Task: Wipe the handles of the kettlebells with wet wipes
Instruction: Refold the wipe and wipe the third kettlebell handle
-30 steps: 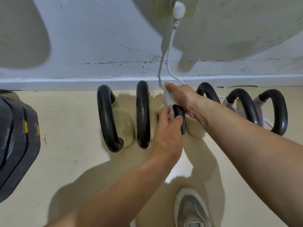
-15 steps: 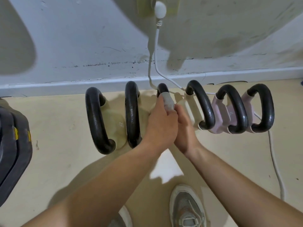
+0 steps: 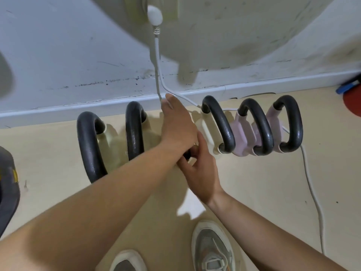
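Row: six kettlebells (image 3: 218, 124) with black looped metal handles stand side by side on the beige floor (image 3: 254, 182) against the white baseboard (image 3: 58, 112), running from 9 to 3 o'clock. The bodies in view are cream, except the two lilac ones nearest 3 o'clock.
Handle in hand: black handle of the third kettlebell (image 3: 187, 154), at centre. Only a short stretch of its near end shows between the two hands.
Left hand (image 3: 178, 126): laid along that handle from 6 toward 12 o'clock, back to the camera, one finger pointing at the baseboard. The other fingers are hidden beneath, so its grip cannot be told.
Right hand (image 3: 201, 173): at 5 o'clock of the left wrist. Thumb and curled fingers pinch the near end of the handle.
Cable: white cord (image 3: 156, 55) drops from a white plug (image 3: 155, 15) at 12 o'clock and trails over the floor at 4 o'clock.
Shoes: grey-and-white trainers (image 3: 213, 249) at 6 o'clock.
Plates: dark stacked weight plates (image 3: 7, 192) at the 9 o'clock edge.
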The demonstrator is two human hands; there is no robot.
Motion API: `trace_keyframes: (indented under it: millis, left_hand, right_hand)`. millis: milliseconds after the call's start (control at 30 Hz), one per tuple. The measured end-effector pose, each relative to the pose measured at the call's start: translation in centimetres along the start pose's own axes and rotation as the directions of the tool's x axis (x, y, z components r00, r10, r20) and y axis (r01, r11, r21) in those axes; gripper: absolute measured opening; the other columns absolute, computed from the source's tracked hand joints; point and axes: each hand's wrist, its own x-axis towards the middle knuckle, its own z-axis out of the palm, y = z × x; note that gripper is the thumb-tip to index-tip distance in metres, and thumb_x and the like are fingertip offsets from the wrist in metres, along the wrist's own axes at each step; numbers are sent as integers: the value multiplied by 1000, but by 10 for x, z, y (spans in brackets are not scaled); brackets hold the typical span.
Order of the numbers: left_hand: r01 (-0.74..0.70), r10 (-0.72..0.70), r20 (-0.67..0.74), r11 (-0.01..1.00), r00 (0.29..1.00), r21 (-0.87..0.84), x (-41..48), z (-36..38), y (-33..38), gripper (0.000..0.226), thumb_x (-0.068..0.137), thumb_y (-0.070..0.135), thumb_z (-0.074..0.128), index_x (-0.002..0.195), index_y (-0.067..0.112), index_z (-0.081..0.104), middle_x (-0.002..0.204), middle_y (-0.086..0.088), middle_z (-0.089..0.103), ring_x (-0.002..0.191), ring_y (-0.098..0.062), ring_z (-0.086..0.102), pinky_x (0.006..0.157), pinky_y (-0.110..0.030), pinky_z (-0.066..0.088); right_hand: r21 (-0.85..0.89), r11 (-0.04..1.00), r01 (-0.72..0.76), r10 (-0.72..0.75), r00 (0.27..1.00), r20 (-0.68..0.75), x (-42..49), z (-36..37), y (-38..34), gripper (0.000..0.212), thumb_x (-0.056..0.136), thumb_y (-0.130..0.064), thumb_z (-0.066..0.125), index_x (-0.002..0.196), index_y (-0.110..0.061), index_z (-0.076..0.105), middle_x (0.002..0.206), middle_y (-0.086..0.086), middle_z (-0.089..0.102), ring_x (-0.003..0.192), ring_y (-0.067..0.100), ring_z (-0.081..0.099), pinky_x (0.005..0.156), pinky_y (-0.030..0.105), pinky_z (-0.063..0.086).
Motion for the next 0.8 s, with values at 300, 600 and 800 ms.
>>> trace_keyframes:
  millis: [300, 600, 800]
  left_hand:
    - [-18, -50, 214, 952, 976, 306, 64, -36, 15, 29, 98, 10, 48, 69, 12, 43, 73, -3, 45, 76, -24, 49, 67, -32, 41]
    - [90, -146, 277, 974, 950, 207, 70, -33, 13, 16, 95, 9, 55, 102, -5, 61, 82, -8, 54, 84, -25, 56, 84, -34, 53]
    - [-185, 107, 175, 827, 979, 530, 43, -20, 13, 22, 85, -2, 46, 68, 11, 40, 72, -6, 42, 60, -18, 39, 65, -34, 36]
  right_hand:
    - [-44, 999, -2, 2, 1000, 8, -2, 2, 3, 73, 94, -36, 71, 154, -17, 35, 103, -21, 70, 99, -14, 62, 83, 2, 40]
    - [-176, 983, 53, -47, 998, 40, -7, 1, 4, 45, 97, -41, 65, 136, -21, 56, 97, -16, 67, 86, 6, 62, 77, 22, 48]
    - [-266, 960, 93, -73, 994, 84, -7, 1, -1, 39, 100, -40, 61, 132, -19, 59, 92, -10, 65, 66, 6, 51, 67, 31, 43]
